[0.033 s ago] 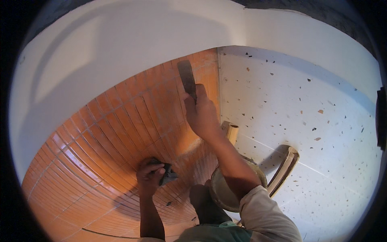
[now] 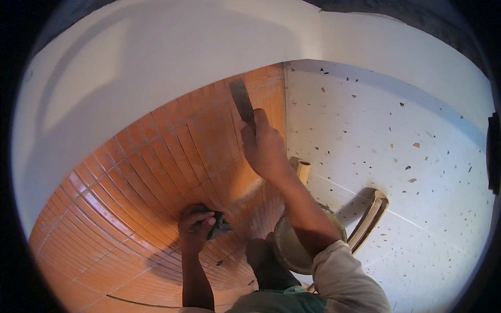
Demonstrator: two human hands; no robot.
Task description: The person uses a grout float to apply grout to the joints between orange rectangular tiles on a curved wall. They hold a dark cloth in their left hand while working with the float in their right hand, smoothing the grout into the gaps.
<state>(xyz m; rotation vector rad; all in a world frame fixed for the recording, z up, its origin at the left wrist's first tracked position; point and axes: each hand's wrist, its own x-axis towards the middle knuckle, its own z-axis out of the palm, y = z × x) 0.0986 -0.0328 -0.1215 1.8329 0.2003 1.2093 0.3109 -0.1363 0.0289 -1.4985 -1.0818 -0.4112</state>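
Observation:
My right hand (image 2: 265,148) is closed around the handle of a putty knife (image 2: 241,100). Its broad dark blade points up and away over the upper part of the orange strip tiles (image 2: 172,151); I cannot tell whether it touches them. Lower down and to the left, my left hand (image 2: 193,229) pinches a crumpled dark piece (image 2: 220,228), perhaps cloth or thin plastic, close to the tiles. Pale lines run between the tiles, and a whitish haze covers some of them near the corner.
Under my right forearm stands a round bucket (image 2: 279,242), its inside pale. Beside it are a tan tube-like piece (image 2: 302,169) and a long curved tan piece (image 2: 368,221). A white speckled surface (image 2: 376,146) lies right; a plain white band (image 2: 182,47) runs above.
My right hand and the putty knife have shifted very slightly to the right. My left hand stays almost where it was, with the dark piece still in its fingers.

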